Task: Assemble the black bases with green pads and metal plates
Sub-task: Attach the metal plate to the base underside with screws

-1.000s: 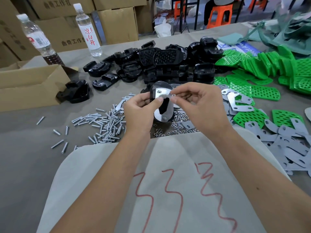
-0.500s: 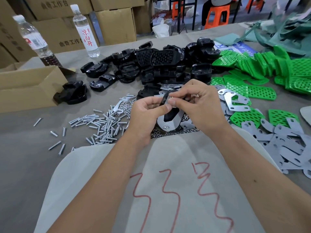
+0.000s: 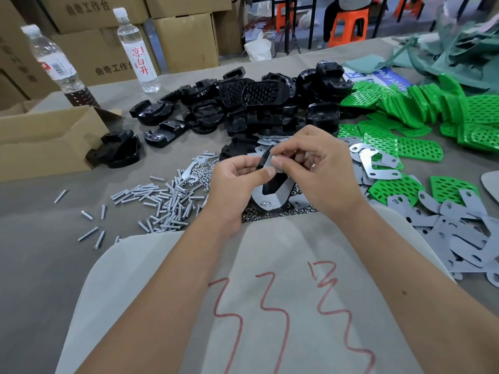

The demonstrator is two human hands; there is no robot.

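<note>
Left hand [image 3: 235, 182] grips the black base [image 3: 272, 184]; right hand [image 3: 321, 168] pinches a small fastener onto its metal plate [image 3: 280, 197], which could slip and drop.

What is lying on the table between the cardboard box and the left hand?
In the head view, a loose black base and scattered metal pins.

Even, diffuse overhead lighting; soft shadows are cast; edges are bowed by wide-angle distortion; slight blur is seen throughout.

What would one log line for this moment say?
left hand: grips black base | right hand: pinches nut at metal plate | stage: fastening
</note>
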